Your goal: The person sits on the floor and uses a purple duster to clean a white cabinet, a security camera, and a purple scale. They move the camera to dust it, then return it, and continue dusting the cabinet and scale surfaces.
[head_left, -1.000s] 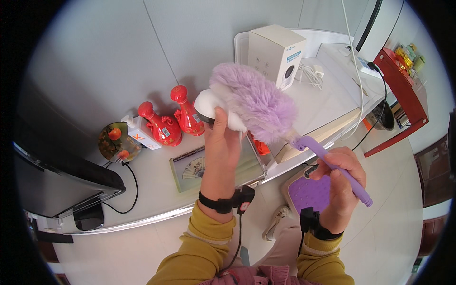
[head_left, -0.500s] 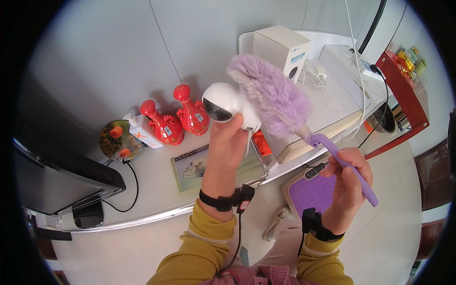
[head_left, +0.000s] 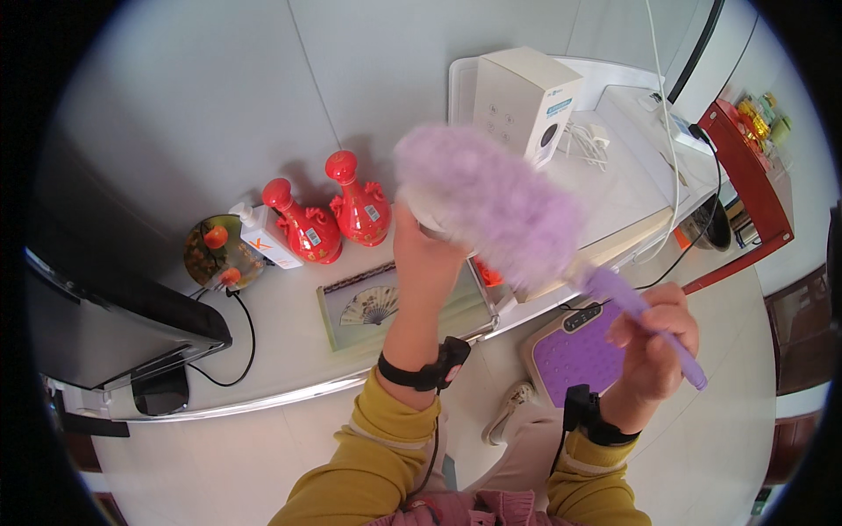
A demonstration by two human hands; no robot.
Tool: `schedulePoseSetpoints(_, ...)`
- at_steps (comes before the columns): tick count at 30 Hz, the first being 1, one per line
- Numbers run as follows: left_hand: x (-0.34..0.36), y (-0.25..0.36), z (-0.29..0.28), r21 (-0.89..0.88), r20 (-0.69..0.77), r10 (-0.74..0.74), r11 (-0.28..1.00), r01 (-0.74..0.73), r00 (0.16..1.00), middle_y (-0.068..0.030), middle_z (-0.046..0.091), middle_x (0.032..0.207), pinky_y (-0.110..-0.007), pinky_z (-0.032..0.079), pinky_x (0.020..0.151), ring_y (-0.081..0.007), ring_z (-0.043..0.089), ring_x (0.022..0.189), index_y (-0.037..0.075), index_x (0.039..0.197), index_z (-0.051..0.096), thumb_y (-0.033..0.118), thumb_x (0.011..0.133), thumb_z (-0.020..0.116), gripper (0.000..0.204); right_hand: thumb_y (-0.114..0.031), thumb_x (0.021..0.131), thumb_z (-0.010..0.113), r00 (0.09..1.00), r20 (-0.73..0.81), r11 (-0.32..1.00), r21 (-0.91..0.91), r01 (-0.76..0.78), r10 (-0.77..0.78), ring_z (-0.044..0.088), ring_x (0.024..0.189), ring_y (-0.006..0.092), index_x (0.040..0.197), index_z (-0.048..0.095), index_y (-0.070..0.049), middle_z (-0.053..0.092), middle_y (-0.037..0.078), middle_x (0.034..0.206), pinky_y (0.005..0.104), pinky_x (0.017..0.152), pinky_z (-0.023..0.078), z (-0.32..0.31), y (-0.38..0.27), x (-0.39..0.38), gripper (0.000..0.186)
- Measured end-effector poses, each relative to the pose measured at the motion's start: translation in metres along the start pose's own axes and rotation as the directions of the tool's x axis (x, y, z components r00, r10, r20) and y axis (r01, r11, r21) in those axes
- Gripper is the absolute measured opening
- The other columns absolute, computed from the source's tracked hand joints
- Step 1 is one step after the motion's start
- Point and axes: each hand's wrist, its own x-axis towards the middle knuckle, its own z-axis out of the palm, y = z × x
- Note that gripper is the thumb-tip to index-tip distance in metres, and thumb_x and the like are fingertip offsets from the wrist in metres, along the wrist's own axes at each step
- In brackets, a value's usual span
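My right hand (head_left: 653, 344) is closed round the purple handle of a fluffy lilac duster (head_left: 491, 197), whose head is smeared by motion. The duster head lies across a rounded white security camera (head_left: 426, 209) and hides most of it. My left hand (head_left: 427, 259) holds that camera up above the shelf, its fingers partly covered by the camera and the fluff. Behind and to the left stand two red bottle-shaped vases (head_left: 361, 206) with a white pump bottle (head_left: 265, 235) beside them.
A monitor (head_left: 114, 307) and a round decorative plate (head_left: 221, 250) are at the left. Below my left hand lies a fan picture tray (head_left: 368, 305). A white box (head_left: 524, 105) and coiled white cable (head_left: 583, 145) sit at the back right. A purple footrest (head_left: 574, 355) stands on the floor.
The duster head has swept left over the camera, which now shows far less. My left hand has turned, and the camera's dark face is hidden.
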Motion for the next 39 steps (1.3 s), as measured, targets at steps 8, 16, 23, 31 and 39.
schedulePoseSetpoints(8,-0.002,-0.002,-0.006,0.647,0.085,0.245,0.724,-0.241,0.966,-0.0154,0.062,0.112,-0.048,0.043,0.095,-0.0358,0.054,0.111,0.002,0.118,0.057,0.025,0.067,0.085,0.063,-0.007,0.074,0.062,0.975,0.209,0.842,-0.511,0.170,-0.071,0.061,0.066,0.0201,0.087,0.074,-0.001,0.063,0.012,0.086,0.0280,0.058,0.047,0.004,-0.010,0.002,0.018)
schedulePoseSetpoints(16,0.004,0.018,-0.004,0.584,0.123,0.462,0.681,-0.441,0.878,-0.0149,0.060,0.112,-0.048,0.043,0.091,-0.0386,0.053,0.108,0.004,0.114,0.058,0.017,0.060,0.087,0.063,-0.007,0.077,0.063,0.962,0.248,0.932,-0.309,0.189,-0.112,0.061,0.068,0.0206,0.091,0.073,-0.002,0.064,0.013,0.086,0.0279,0.058,0.046,0.002,-0.015,0.004,0.019)
schedulePoseSetpoints(23,-0.003,0.015,0.000,0.704,0.011,0.216,0.692,-0.162,0.976,-0.0151,0.062,0.110,-0.046,0.044,0.091,-0.0367,0.056,0.105,0.002,0.111,0.060,0.016,0.061,0.086,0.057,-0.010,0.082,0.061,0.993,0.018,0.908,-0.404,0.113,-0.115,0.064,0.067,0.0213,0.094,0.070,0.004,0.061,0.015,0.089,0.0276,0.061,0.051,-0.001,-0.006,0.003,0.021)
schedulePoseSetpoints(31,0.001,0.015,-0.004,0.001,0.028,-0.458,0.889,0.458,0.889,-0.0085,0.067,0.108,-0.033,0.052,0.086,-0.0182,0.065,0.097,0.001,0.118,0.059,0.013,0.068,0.085,0.057,-0.012,0.080,0.060,1.000,-0.003,0.888,-0.458,-0.029,0.031,0.065,0.067,0.0240,0.091,0.067,0.006,0.058,0.017,0.090,0.0333,0.064,0.055,-0.005,-0.002,0.002,0.022)
schedulePoseSetpoints(39,0.015,-0.004,-0.010,0.359,0.196,-0.066,0.933,-0.009,0.978,-0.0066,0.066,0.113,-0.035,0.050,0.091,-0.0183,0.064,0.102,0.004,0.124,0.059,0.013,0.075,0.081,0.055,-0.010,0.082,0.060,0.968,0.245,0.974,-0.225,-0.006,0.063,0.066,0.072,0.0242,0.093,0.067,0.006,0.058,0.015,0.090,0.0321,0.065,0.055,-0.011,0.000,0.006,0.020)
